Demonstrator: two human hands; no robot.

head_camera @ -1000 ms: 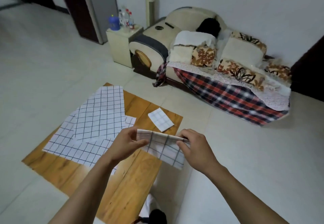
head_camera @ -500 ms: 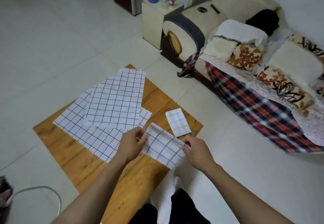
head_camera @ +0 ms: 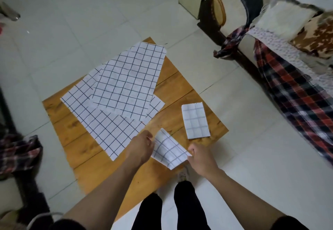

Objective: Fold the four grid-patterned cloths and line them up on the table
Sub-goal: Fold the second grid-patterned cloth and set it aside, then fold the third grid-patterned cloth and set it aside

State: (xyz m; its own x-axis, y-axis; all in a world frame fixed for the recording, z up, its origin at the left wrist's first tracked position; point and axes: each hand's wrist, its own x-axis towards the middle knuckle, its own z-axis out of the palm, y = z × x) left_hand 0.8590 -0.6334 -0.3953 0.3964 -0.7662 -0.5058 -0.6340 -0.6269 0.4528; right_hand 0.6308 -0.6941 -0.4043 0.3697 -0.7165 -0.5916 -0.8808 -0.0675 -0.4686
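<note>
Grid-printed folded cloth (head_camera: 169,150) between hands

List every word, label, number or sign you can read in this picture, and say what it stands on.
None: no readable text shows anywhere.
The folded cloth, the cloth in the hands and the two flat cloths on the table carry only grid lines.
The round emblem on the sofa arm is too blurred to read.

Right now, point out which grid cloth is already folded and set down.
The small folded cloth lying alone near the table's right edge; both hands hold another, and two lie unfolded, overlapping.
</note>
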